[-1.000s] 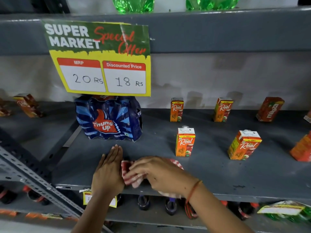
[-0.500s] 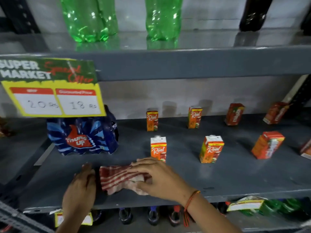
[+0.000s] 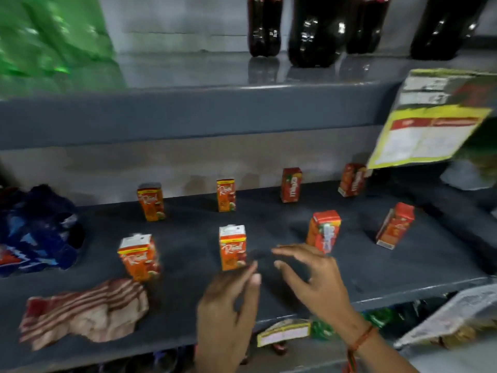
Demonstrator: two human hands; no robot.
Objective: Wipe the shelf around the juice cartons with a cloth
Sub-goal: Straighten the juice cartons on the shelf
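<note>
A red-and-white striped cloth (image 3: 83, 310) lies crumpled on the grey shelf (image 3: 403, 267) near its front left, touched by neither hand. Several small orange and red juice cartons stand in two rows on the shelf. My left hand (image 3: 228, 310) hovers open just in front of the middle front carton (image 3: 232, 249). My right hand (image 3: 309, 281) is open beside it, fingers spread, near the red front carton (image 3: 324, 231). Another orange carton (image 3: 138, 257) stands just behind the cloth. The view is blurred by motion.
A blue shrink-wrapped pack of bottles (image 3: 37, 230) sits at the shelf's left end. Dark cola bottles (image 3: 314, 28) and green bottles (image 3: 51, 33) stand on the shelf above. A yellow price sign (image 3: 427, 125) hangs at the upper right. More goods fill the shelf below.
Both hands have let go of the cloth and moved right, toward the front cartons. The cloth stays at the left. The view has swung to the right.
</note>
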